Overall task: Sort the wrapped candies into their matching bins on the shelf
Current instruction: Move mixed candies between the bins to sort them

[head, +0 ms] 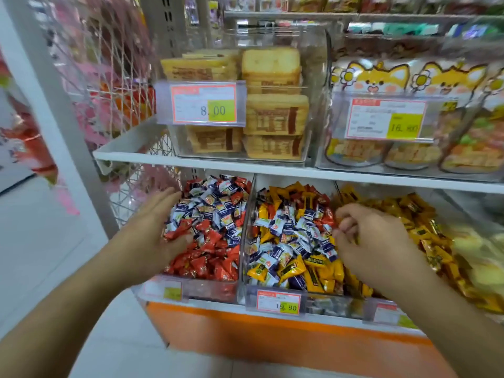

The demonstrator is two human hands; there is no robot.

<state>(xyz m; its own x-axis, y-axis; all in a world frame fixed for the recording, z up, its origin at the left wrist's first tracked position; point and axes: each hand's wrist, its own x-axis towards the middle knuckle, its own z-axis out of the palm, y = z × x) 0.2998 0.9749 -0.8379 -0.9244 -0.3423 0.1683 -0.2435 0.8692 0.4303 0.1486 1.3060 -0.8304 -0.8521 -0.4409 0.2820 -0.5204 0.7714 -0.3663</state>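
Three clear bins sit side by side on the lower shelf. The left bin holds red candies in front and blue-and-white candies behind. Blue-and-white, yellow and a few red candies are mixed in the middle bin. Yellow candies fill the right bin. My left hand lies over the left bin with straight fingers, its thumb touching red candies. My right hand hovers at the divider between the middle and right bins, fingers curled, with a bit of yellow wrapper showing between them.
The upper shelf overhangs the bins and carries clear boxes of toast-like snacks and cartoon-printed bags. A wire rack stands to the left. Price tags hang on the bin fronts above an orange base.
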